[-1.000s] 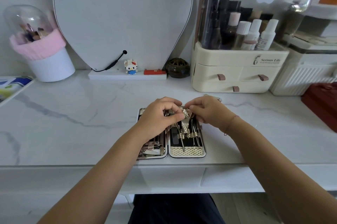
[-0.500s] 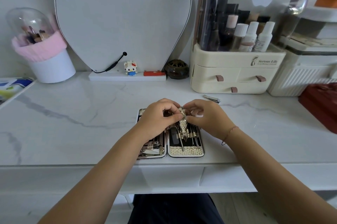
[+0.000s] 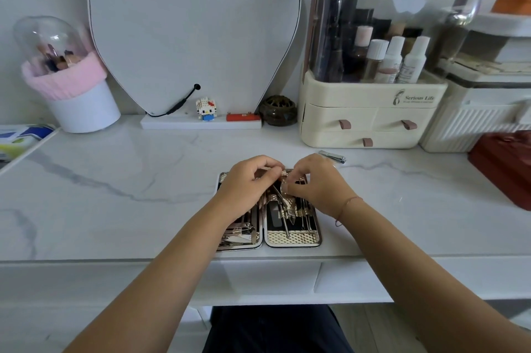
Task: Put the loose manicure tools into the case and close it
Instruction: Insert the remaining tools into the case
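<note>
Open manicure case (image 3: 293, 241) lies near the front edge of the marble desk (image 3: 129, 217). Right hand (image 3: 314, 184) pinches a slim tool (image 3: 277, 193) over its right half; left hand (image 3: 248, 184) is curled alongside (hold hidden). Risk: the tool may miss its loop and block closing; the nail clipper (image 3: 333, 156) behind may be forgotten.

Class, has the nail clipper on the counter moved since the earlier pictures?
No. The nail clipper lies in the same spot, just in front of the cream organiser.

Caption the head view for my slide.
Left hand and right hand, both curled, work over the open manicure case; a nail clipper lies loose beyond it.
</note>
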